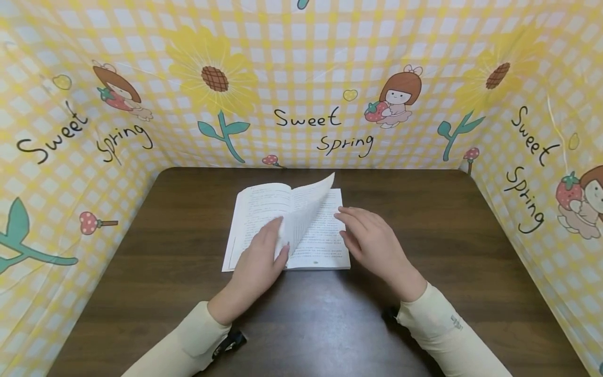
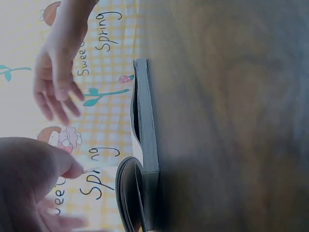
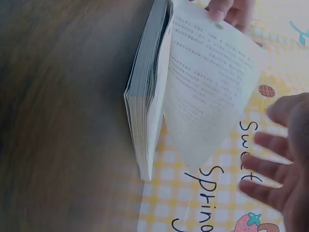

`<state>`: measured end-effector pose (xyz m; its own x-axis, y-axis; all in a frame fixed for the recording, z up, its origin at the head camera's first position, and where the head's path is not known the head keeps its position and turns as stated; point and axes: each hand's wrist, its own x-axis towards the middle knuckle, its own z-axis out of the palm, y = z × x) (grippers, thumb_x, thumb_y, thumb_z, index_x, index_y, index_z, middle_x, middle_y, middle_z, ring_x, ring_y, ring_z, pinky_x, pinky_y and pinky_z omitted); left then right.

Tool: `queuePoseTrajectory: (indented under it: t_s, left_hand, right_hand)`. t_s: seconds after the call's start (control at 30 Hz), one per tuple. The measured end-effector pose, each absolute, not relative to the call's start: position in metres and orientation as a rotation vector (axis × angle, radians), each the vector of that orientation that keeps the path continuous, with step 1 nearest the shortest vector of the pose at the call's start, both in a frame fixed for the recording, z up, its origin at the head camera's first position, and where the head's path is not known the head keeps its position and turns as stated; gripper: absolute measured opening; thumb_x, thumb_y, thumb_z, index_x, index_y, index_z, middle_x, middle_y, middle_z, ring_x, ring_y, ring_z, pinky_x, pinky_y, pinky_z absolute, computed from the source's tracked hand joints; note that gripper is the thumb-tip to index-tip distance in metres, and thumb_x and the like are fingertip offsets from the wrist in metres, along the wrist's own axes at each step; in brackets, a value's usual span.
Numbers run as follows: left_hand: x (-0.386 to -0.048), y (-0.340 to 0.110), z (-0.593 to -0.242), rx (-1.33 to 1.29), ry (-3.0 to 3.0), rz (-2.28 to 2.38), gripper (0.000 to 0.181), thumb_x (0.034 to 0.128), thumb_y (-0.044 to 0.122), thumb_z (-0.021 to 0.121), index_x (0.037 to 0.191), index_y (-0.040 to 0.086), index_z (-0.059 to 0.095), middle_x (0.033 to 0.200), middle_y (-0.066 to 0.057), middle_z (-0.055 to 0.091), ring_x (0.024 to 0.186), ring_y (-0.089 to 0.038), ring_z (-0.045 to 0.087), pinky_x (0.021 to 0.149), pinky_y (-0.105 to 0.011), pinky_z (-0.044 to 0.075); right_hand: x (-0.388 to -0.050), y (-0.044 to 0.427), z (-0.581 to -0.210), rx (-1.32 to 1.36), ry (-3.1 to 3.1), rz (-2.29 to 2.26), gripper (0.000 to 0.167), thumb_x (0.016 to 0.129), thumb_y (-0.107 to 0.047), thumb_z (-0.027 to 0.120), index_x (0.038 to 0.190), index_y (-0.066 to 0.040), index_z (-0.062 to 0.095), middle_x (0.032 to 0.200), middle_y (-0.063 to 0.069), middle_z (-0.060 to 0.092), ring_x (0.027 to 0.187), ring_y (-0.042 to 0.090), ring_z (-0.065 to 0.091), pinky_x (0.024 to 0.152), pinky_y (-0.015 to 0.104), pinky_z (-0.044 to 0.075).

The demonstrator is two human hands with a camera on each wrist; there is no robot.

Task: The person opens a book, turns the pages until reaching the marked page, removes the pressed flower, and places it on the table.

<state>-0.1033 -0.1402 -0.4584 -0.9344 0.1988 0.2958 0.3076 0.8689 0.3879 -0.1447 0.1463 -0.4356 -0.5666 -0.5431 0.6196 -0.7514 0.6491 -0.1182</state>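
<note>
An open book (image 1: 264,209) lies on the table, with one page (image 1: 303,217) raised and slanting over its middle. The left hand (image 1: 256,264) pinches that page near its lower edge between thumb and fingers. In the left wrist view, the left thumb (image 2: 70,166) is against the thin page edge. The right hand (image 1: 374,241) hovers by the book's right edge, its fingers slightly bent and holding nothing. Seen from the right wrist, the right hand (image 3: 285,159) stands apart from the raised page (image 3: 207,82), fingers spread.
The brown wooden table (image 1: 179,225) carries the book near its far edge. Yellow checked cloth (image 1: 306,68) with flowers and lettering rises behind the table and on both sides. Dark bands (image 1: 229,343) show at both wrists.
</note>
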Motion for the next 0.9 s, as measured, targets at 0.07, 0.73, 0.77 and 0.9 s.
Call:
queuePoseTrajectory:
  t_s: [0.07, 0.73, 0.77, 0.9]
  left_hand:
    - [-0.104, -0.142, -0.458, -0.364, -2.719, -0.632, 0.085, 0.0937, 0.019, 0.069, 0.163, 0.01, 0.02, 0.163, -0.019, 0.033, 0.142, -0.039, 0.044, 0.095, -0.056, 0.053]
    - [-0.104, -0.151, -0.455, -0.699, -2.984, -0.115, 0.048, 0.0982, 0.005, 0.059, 0.144, 0.018, 0.061, 0.159, -0.012, 0.045, 0.146, -0.04, 0.042, 0.11, -0.069, 0.036]
    - [-0.104, -0.152, -0.456, -0.698, -2.999, -0.117, 0.047, 0.0981, 0.006, 0.059, 0.143, 0.018, 0.062, 0.157, -0.013, 0.047, 0.144, -0.04, 0.044, 0.108, -0.068, 0.039]
    - [-0.104, -0.153, -0.455, -0.668, -3.05, -0.153, 0.045, 0.0962, 0.01, 0.061, 0.141, 0.017, 0.063, 0.155, -0.015, 0.05, 0.141, -0.041, 0.048, 0.1, -0.067, 0.047]
  right_hand:
    - [-0.146, 0.147, -0.437, 0.967, -2.45, 0.483, 0.043, 0.095, -0.019, 0.071, 0.136, -0.009, 0.063, 0.142, 0.011, 0.062, 0.13, 0.031, 0.059, 0.106, 0.05, 0.048]
    - [-0.149, 0.155, -0.46, 1.236, -3.041, 0.463, 0.073, 0.091, -0.045, 0.075, 0.152, -0.014, 0.051, 0.163, 0.005, 0.04, 0.153, 0.029, 0.032, 0.123, 0.061, 0.019]
    - [-0.149, 0.155, -0.46, 1.238, -3.045, 0.454, 0.071, 0.091, -0.045, 0.075, 0.152, -0.014, 0.052, 0.163, 0.005, 0.04, 0.153, 0.029, 0.032, 0.123, 0.06, 0.019]
    - [-0.15, 0.156, -0.459, 1.256, -3.052, 0.436, 0.064, 0.094, -0.043, 0.073, 0.149, -0.014, 0.056, 0.162, 0.005, 0.042, 0.152, 0.028, 0.034, 0.123, 0.06, 0.02]
